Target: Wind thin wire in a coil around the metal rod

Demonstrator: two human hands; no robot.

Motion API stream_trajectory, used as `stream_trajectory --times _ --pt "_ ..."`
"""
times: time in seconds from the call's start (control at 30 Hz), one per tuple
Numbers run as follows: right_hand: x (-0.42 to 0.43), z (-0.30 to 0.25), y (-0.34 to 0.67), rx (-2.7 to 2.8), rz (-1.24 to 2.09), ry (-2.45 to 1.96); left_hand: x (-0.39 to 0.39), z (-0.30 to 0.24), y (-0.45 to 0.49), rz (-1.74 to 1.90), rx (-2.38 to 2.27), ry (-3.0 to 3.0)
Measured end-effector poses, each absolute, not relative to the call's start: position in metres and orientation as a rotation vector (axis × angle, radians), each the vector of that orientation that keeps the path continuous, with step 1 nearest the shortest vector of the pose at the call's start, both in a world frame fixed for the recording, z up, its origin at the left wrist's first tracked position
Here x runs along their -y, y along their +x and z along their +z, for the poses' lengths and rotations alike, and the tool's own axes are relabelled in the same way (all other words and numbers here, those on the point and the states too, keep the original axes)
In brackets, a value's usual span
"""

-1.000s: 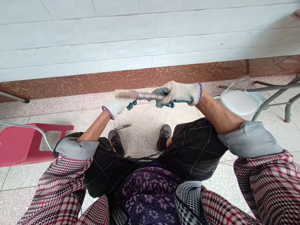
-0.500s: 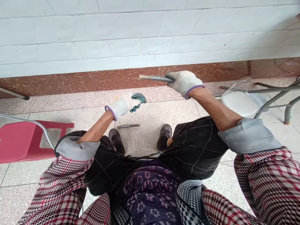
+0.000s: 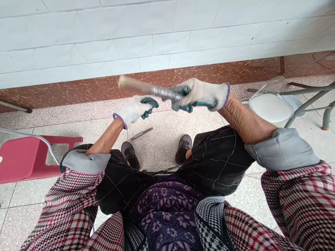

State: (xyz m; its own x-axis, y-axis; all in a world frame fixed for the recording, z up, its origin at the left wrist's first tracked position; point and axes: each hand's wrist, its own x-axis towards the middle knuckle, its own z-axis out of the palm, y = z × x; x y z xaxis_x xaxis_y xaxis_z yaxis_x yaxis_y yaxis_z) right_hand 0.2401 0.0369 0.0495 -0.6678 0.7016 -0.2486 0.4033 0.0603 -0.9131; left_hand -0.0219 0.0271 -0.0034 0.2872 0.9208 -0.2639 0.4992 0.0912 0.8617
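Observation:
My right hand (image 3: pixel 201 94), in a white knit glove with a dark green palm, is wrapped around a stick (image 3: pixel 163 92). The stick has a pale wooden end and silvery, wire-like winding, and points left, blurred by motion. My left hand (image 3: pixel 138 108), gloved the same way, is closed below the stick's pale end, apart from it. What its fingers hold, if anything, is hidden. A second, similar stick (image 3: pixel 141 134) shows below my left hand, tilted, near my left shoe; whether it touches the floor I cannot tell.
A red plastic stool (image 3: pixel 21 157) stands at the left. On the right are a clear-backed seat (image 3: pixel 272 106) and the greenish metal legs (image 3: pixel 311 99) of a piece of furniture. A tiled wall (image 3: pixel 170 45) with a red-brown base runs ahead; my shoes (image 3: pixel 184 148) rest on the floor.
The stick in my right hand has swung lower at the hand, its pale end moving left and up. My left hand barely moved. The second stick has turned from level to slanted and shifted slightly up.

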Motion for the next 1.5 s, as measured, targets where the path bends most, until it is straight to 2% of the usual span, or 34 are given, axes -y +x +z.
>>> stream_trajectory --times 0.17,0.3,0.4,0.47,0.53,0.63,0.73,0.83,1.03,1.1,1.2,1.27,1.33,1.43,1.5 --pt "-0.056 0.042 0.238 1.902 1.175 -1.486 -0.018 -0.008 -0.008 0.503 -1.284 1.555" --pt "-0.069 0.023 0.248 2.207 0.652 -1.779 -0.013 -0.004 -0.009 0.470 -1.254 1.551" --pt "-0.071 0.015 0.251 2.520 0.487 -1.900 -0.011 0.002 -0.015 0.486 -1.285 1.535" --pt "-0.066 0.012 0.251 2.745 0.591 -1.941 -0.012 0.004 -0.019 0.491 -1.345 1.537" --pt "-0.058 0.010 0.250 2.847 0.970 -1.899 -0.013 0.005 -0.022 0.492 -1.386 1.546" --pt "-0.047 0.014 0.251 2.747 1.568 -1.618 -0.017 0.007 -0.024 0.519 -1.386 1.563" --pt "-0.042 0.028 0.254 2.540 1.765 -1.380 -0.019 0.009 -0.024 0.534 -1.396 1.576" --pt "-0.041 0.046 0.252 2.308 1.694 -1.321 -0.019 0.009 -0.019 0.484 -1.379 1.591" --pt "-0.055 0.049 0.244 1.955 1.246 -1.503 -0.014 0.001 -0.007 0.486 -1.344 1.536" --pt "-0.063 0.043 0.247 2.000 1.036 -1.599 -0.012 0.001 -0.007 0.471 -1.328 1.534" --pt "-0.073 0.035 0.255 2.288 0.546 -1.831 -0.009 0.003 -0.010 0.443 -1.288 1.535" --pt "-0.073 0.030 0.257 2.478 0.362 -1.939 -0.009 0.004 -0.013 0.455 -1.293 1.527" --pt "-0.069 0.024 0.257 2.659 0.481 -2.003 -0.010 0.003 -0.015 0.474 -1.323 1.518" --pt "-0.056 0.018 0.255 2.845 1.016 -1.934 -0.015 0.001 -0.019 0.472 -1.373 1.524" --pt "-0.047 0.021 0.255 2.801 1.386 -1.735 -0.019 0.001 -0.022 0.475 -1.396 1.534"
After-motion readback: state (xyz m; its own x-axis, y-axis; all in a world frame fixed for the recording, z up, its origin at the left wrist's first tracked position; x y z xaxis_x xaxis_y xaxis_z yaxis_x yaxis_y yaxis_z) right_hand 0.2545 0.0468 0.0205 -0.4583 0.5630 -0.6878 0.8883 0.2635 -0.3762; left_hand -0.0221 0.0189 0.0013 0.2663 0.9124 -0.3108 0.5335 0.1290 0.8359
